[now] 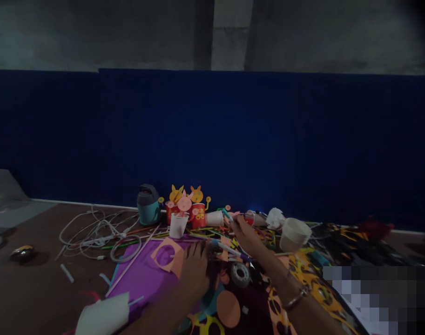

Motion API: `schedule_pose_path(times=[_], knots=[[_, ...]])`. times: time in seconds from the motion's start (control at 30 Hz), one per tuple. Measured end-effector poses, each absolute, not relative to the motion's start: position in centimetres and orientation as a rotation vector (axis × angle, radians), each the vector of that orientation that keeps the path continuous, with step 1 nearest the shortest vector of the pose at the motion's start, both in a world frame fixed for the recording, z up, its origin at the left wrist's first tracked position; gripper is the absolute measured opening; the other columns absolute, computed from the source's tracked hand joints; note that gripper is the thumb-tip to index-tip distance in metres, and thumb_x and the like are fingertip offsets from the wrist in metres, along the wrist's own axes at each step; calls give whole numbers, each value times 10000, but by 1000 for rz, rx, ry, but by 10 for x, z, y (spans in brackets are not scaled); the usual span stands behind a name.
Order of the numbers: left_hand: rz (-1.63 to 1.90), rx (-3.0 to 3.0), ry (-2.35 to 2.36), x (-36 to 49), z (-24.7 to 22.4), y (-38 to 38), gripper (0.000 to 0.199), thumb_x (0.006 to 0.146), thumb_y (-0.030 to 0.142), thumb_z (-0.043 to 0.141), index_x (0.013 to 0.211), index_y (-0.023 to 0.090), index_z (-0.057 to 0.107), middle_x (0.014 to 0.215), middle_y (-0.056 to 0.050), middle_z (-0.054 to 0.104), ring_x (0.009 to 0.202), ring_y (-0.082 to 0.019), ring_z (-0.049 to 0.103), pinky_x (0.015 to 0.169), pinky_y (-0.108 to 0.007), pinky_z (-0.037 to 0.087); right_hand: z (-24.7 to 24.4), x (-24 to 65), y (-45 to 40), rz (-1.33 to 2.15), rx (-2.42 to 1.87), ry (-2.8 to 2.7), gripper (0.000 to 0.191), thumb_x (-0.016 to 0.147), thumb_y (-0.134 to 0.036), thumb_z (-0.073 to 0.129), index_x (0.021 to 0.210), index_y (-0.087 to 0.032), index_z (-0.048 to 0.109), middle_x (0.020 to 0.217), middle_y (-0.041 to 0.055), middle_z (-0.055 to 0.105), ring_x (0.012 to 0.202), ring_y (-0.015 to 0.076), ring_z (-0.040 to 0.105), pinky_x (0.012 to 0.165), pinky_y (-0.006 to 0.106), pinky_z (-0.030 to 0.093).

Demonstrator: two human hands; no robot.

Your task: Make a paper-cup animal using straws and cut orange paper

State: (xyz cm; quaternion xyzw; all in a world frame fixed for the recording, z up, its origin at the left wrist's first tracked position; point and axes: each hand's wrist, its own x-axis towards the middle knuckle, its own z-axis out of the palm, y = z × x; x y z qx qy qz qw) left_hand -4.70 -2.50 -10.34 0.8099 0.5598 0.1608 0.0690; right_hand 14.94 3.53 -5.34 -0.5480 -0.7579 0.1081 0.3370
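Note:
My left hand (194,263) lies palm down beside an orange paper sheet with a round hole (175,260), fingers bent and slightly apart. No held thing shows in it. My right hand (245,230) reaches further back with fingers stretched out, close to a teal strip (226,214) and a tipped white paper cup (214,218). Whether its fingertips touch either is unclear in the dim light. Between my hands lie markers (229,249) and a roll of tape (240,274). A white cup (178,225) carrying a pink paper animal face (184,203) stands beyond my left hand.
Red cups (199,215) with yellow animal faces stand behind, by a teal speaker-like device (148,204). White cables (100,232) tangle at left. A white cup (104,314) lies front left on the brown table (34,288). A white bowl (295,235) and yellow cut-out scraps (310,274) are right.

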Motion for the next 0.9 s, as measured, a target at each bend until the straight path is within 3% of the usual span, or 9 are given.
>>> schedule_pose_path(times=[0.13,0.27,0.47,0.6,0.73,0.8,0.9], knots=[[616,2480,1652,-48,-103,-25,596,780,187,456,1374,181,411,1318,-120,488,1176,-299,412,1013,-412,264,-53,157,27,437,-1335,-1893,328,955,-341,281,1130,-183,509,818,31,619,707,172,584,646,275,455],[556,2516,1678,-53,-111,-21,645,721,147,492,1362,160,425,1321,-134,489,1210,-312,394,1043,-436,219,-58,157,24,550,-1333,-1913,236,915,-285,359,901,-184,572,696,6,574,645,166,538,598,265,413],[665,2502,1800,-54,-110,-19,621,677,53,474,1284,181,497,1355,-96,474,1239,-296,374,1063,-458,202,-83,143,19,600,-1339,-2018,253,923,-255,341,824,-187,564,720,11,598,697,166,562,638,255,419],[854,2556,1522,-49,-96,-26,506,752,60,428,1218,227,534,1288,-72,515,1195,-251,410,1039,-419,267,-93,139,15,610,-1409,-2081,259,941,-282,336,928,-196,580,835,37,662,796,186,608,689,267,426],[724,2673,1168,-46,-92,-29,333,716,93,509,980,243,646,1187,-54,563,1159,-257,430,1005,-412,299,-86,143,11,567,-1576,-2087,333,918,-387,401,1114,-174,566,915,109,694,874,263,635,730,328,424],[661,2686,1193,-47,-95,-28,287,692,85,534,899,236,663,1206,-53,553,1181,-272,410,1009,-426,286,-80,146,8,521,-1666,-2050,450,903,-410,421,1265,-149,476,999,156,684,915,293,630,752,357,423],[710,2599,1414,-51,-99,-23,316,720,52,501,937,224,653,1209,-63,542,1163,-263,419,989,-418,306,-71,144,3,644,-1525,-1956,450,876,-276,418,1311,-166,453,1018,136,671,934,265,618,794,358,424]])
